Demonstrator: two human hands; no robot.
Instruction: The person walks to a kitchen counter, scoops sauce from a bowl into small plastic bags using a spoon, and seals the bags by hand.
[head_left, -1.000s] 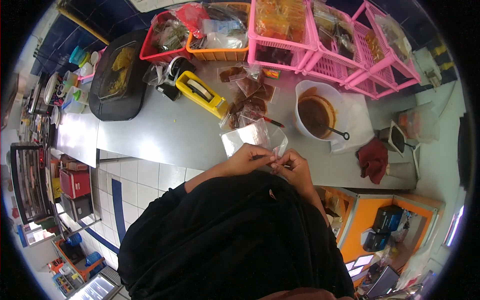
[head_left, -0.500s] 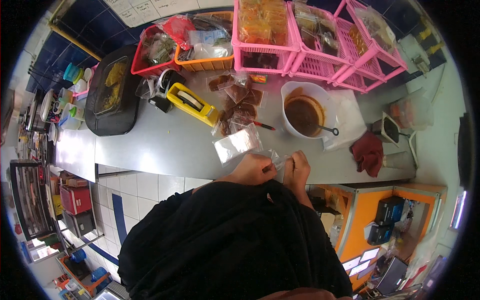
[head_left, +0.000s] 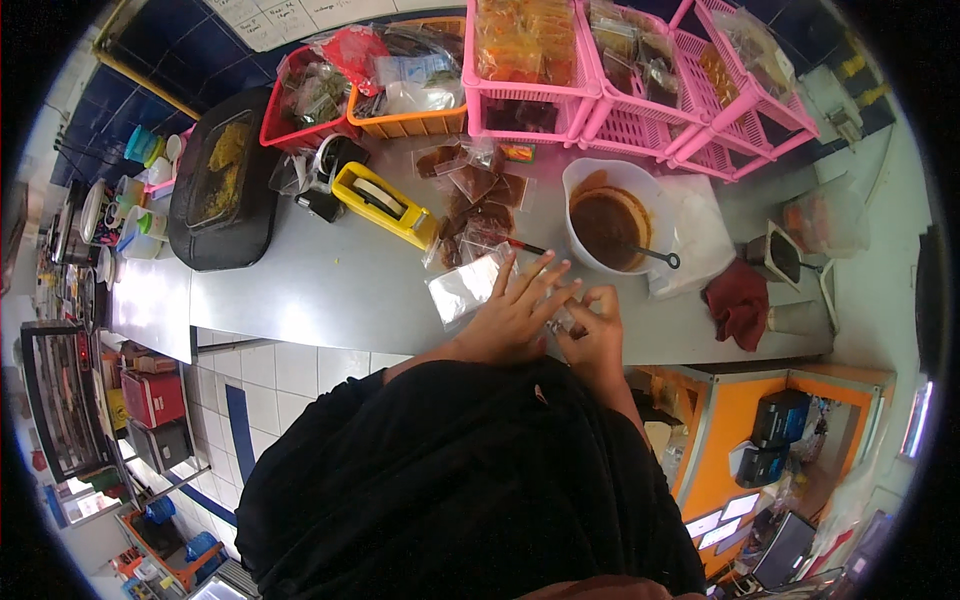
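My left hand (head_left: 508, 318) is open, its fingers stretched out and spread over the near edge of the steel table. Just beside it, my right hand (head_left: 595, 338) is curled with thumb and fingers closed on a small clear plastic bag (head_left: 566, 324), mostly hidden between the hands. Flat clear bags (head_left: 462, 290) lie partly under my left fingers. Beyond them is a pile of clear bags filled with brown sauce (head_left: 478, 190), with a red and black pen (head_left: 525, 246) close by. A white tub of brown sauce (head_left: 607, 215) with a grey-handled utensil stands ahead of my right hand.
Left of the pile lies a yellow tape dispenser (head_left: 385, 207). Red (head_left: 268, 125) and orange baskets (head_left: 408, 125) and pink stacked baskets (head_left: 535, 98) line the back. White sheets (head_left: 690, 235), a dark red cloth (head_left: 737, 305) and a small container (head_left: 775, 255) are to the right.
Both hands were closed around the clear bag. The left has opened, its fingers spreading forward over the bags; the right stays closed, its fingers shifted slightly up.
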